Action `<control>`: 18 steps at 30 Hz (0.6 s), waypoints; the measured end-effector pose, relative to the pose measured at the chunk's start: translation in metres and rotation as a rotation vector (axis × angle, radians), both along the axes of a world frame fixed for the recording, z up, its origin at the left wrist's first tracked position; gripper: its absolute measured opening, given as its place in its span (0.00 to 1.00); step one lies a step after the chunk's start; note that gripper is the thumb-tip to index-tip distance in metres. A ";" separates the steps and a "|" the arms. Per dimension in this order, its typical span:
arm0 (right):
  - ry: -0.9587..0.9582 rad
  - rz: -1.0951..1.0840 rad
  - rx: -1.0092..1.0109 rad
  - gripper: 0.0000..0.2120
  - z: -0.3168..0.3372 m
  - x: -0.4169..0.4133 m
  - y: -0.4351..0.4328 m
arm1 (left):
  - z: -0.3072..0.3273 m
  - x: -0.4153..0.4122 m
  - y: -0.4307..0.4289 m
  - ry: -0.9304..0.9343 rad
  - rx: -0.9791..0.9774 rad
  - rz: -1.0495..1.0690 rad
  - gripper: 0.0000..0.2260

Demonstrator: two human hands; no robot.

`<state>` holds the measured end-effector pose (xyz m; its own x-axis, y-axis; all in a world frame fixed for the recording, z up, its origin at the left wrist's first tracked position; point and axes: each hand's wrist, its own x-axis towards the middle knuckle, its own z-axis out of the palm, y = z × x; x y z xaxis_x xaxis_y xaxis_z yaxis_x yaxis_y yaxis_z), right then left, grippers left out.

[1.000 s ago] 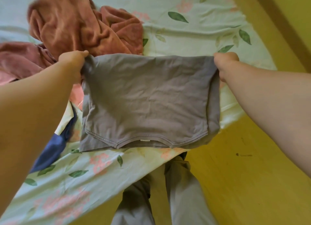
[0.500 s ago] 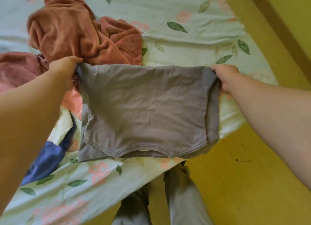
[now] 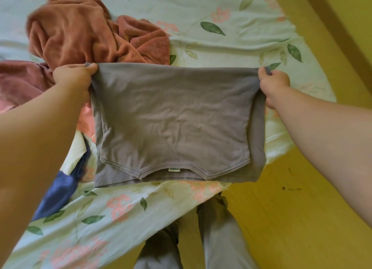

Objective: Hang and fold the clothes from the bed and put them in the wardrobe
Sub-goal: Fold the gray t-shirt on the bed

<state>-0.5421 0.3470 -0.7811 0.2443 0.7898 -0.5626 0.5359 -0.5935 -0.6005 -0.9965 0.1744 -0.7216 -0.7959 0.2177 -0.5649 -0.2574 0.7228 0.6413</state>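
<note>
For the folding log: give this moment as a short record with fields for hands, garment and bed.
left hand: pinches the upper left corner of the grey shirt
right hand: pinches its upper right corner
grey shirt: doubled over, held spread above the floral sheet
on bed: rust fleece garment, pink garment, blue garment, all lying loose

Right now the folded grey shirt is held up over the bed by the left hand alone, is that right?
Not quite: both hands hold it. The head view shows the left hand pinching one top corner of the shirt and the right hand pinching the other, over the bed.
</note>
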 end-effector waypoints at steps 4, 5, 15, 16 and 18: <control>0.120 -0.023 -0.092 0.19 0.004 0.010 -0.011 | 0.002 0.005 0.002 0.133 -0.025 -0.084 0.10; 0.160 -0.025 -0.123 0.18 0.005 0.012 -0.013 | 0.003 0.006 0.003 0.152 -0.029 -0.073 0.13; 0.047 0.144 -0.062 0.12 0.009 0.013 -0.020 | 0.018 0.011 0.009 0.031 -0.228 -0.146 0.26; 0.027 0.158 -0.037 0.12 0.008 0.013 -0.021 | 0.018 0.012 0.007 0.034 -0.251 -0.160 0.26; 0.022 0.164 -0.011 0.11 0.005 0.011 -0.023 | 0.017 0.015 0.002 0.074 -0.242 -0.209 0.18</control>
